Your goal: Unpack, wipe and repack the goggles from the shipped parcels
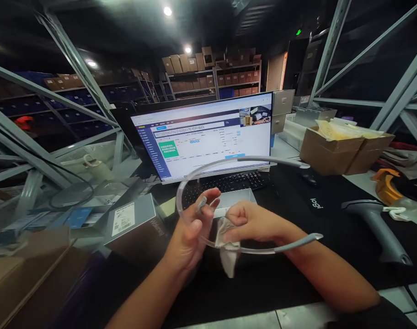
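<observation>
My left hand (191,230) pinches the front of a pair of clear-lensed glasses (208,173) near the nose pads, thumb and fingers closed on the frame. The grey temples stretch out to the right, one above my right wrist and one below it. My right hand (249,221) is closed round a small white cloth (227,249), pressed against the lens. Both hands hover over a black desk mat (297,269) in front of a keyboard (236,180) and a lit monitor (208,135).
A grey boxed product (136,224) lies left of my hands. A barcode scanner (376,224) and a tape dispenser (387,185) sit to the right, with open cardboard boxes (342,146) behind. Metal rack struts (57,119) frame both sides. Shelves of boxes stand far back.
</observation>
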The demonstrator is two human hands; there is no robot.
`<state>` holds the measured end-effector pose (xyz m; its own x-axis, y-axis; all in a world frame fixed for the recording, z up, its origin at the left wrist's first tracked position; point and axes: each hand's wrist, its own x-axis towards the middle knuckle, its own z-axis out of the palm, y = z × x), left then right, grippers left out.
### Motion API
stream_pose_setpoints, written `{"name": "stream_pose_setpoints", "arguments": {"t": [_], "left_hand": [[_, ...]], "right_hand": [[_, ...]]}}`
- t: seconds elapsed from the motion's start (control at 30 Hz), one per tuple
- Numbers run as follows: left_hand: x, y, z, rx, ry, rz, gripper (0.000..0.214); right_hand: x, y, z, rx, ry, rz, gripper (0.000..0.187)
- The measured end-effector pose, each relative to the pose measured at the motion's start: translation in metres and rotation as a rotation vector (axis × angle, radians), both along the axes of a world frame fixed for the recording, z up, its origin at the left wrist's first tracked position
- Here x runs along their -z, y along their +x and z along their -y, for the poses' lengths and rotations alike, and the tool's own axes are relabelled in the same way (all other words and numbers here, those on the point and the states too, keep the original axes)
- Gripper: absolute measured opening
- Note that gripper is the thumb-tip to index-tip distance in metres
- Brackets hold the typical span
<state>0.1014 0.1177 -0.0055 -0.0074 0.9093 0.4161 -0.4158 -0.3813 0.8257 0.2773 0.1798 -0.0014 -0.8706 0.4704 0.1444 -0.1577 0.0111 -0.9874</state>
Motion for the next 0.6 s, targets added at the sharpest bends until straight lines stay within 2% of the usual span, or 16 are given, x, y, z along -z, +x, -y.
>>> {"name": "stream_pose_setpoints", "arguments": {"t": [0.07,0.1,0.17,0.23,0.3,0.37,0.43,0.5,0.6], "left_hand": [[-0.011,-0.007,0.0,-0.077,0.041,0.088,0.023],[-0.017,-0.012,0.0,-0.127,0.063,0.127,0.024],[-0.028,-0.022,0.001,-0.218,0.082,0.186,0.024],[-0.034,-0.028,0.003,-0.268,0.047,0.227,0.024],[-0.035,-0.029,0.004,-0.278,-0.018,0.269,0.024],[-0.032,-0.025,0.003,-0.284,-0.091,0.315,0.025],[-0.029,-0.021,0.0,-0.32,-0.156,0.366,0.026],[-0.026,-0.019,-0.004,-0.366,-0.209,0.422,0.027],[-0.025,-0.019,-0.009,-0.393,-0.272,0.504,0.028]], "right_hand": [[-0.008,0.02,-0.011,-0.039,0.13,0.099,0.063],[-0.011,0.034,-0.018,-0.012,0.215,0.16,0.062],[-0.014,0.064,-0.037,0.185,0.42,0.311,0.057],[-0.01,0.093,-0.061,0.494,0.549,0.481,0.05],[-0.003,0.115,-0.084,0.682,0.579,0.727,0.042],[0.001,0.125,-0.097,0.756,0.569,0.933,0.033],[-0.001,0.125,-0.091,0.834,0.635,1.073,0.027],[-0.01,0.114,-0.067,0.981,0.817,1.066,0.024],[-0.023,0.081,-0.012,1.305,1.175,0.702,0.029]]}}
